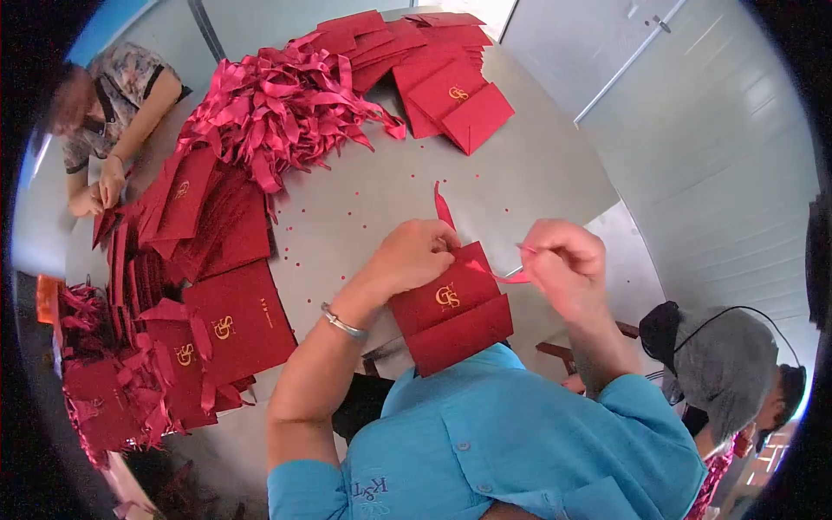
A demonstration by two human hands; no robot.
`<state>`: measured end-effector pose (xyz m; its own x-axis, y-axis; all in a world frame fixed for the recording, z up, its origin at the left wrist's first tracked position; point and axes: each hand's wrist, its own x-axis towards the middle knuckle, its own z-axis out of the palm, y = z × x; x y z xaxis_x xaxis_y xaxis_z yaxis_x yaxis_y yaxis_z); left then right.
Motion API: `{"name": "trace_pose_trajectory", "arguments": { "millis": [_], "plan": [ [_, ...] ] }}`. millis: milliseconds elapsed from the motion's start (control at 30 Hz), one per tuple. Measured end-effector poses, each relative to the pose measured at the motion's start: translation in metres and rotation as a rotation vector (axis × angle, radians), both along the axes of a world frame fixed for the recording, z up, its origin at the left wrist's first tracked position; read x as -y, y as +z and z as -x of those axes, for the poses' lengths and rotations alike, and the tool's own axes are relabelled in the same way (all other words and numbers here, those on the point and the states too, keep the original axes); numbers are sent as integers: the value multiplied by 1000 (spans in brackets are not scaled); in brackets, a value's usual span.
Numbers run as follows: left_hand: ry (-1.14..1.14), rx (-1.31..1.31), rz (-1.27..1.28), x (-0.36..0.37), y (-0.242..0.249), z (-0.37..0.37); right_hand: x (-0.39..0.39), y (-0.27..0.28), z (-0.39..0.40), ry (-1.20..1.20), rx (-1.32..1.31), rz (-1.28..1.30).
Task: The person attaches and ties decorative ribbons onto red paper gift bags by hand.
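Note:
A dark red paper gift bag (455, 303) with a gold monogram is held in front of my chest, over the table's near edge. My left hand (418, 256) is closed on the bag's top edge, with its fingertips near a corner. A strip of pink-red satin ribbon (443, 204) sticks up just beyond those fingers. To the right, my right hand (565, 267) pinches the ribbon's other stretch, which runs from the bag's top edge to my fingers. A short end pokes out past the fingertips. Where the ribbon passes through the bag is hidden.
A heap of satin ribbons (277, 104) lies on the grey table (399, 191), with red bags (459, 100) stacked beyond it. More bags (238, 325) pile up at left, some with ribbons. Small red dots scatter about. A co-worker (121, 121) sits at far left; another person (728, 364) is at right.

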<state>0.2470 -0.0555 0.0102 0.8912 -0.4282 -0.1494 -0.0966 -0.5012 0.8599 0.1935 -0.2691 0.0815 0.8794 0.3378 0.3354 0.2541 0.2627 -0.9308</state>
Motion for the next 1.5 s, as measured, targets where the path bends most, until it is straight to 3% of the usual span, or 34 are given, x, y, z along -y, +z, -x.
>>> {"name": "trace_pose_trajectory", "arguments": {
  "millis": [67, 200, 300, 567, 633, 800, 867, 1100, 1200, 1267, 1300, 1367, 1500],
  "plan": [
    [-117, -158, 227, -11, 1, -5, -5, -7, -5, -258, 202, 438],
    [-121, -185, 232, -18, 10, -7, -11, -35, -9, -201, 266, 595],
    [-103, -197, 224, -20, 15, -7, -23, -61, -13, -213, 384, 614],
    [-142, -114, 3, -17, 17, -3, -23, -77, -17, -181, 208, 565],
    [-124, -87, 8, -15, 16, -1, -22, -84, -18, -210, -78, 224],
    [0, -100, 39, -13, 13, 18, -10, -74, -29, -180, -262, 258],
    [73, -140, 175, -14, 8, 24, -14, -76, -28, -81, -91, 444],
    [97, -140, 178, -32, 12, 43, -20, -64, -23, -54, -116, 423],
    [63, -167, 151, -46, 30, 52, -21, -64, -21, -56, 8, 433],
    [25, -64, 169, -53, 34, 58, -24, -66, -23, -98, 307, 533],
    [33, -65, 172, -56, 32, 59, -26, -65, -22, -90, 308, 535],
    [-45, 365, 19, -61, 27, 60, -30, -58, -18, -112, 277, 573],
    [30, 415, -1, -64, 29, 75, -35, -48, -13, -77, 325, 617]
  ]
}}
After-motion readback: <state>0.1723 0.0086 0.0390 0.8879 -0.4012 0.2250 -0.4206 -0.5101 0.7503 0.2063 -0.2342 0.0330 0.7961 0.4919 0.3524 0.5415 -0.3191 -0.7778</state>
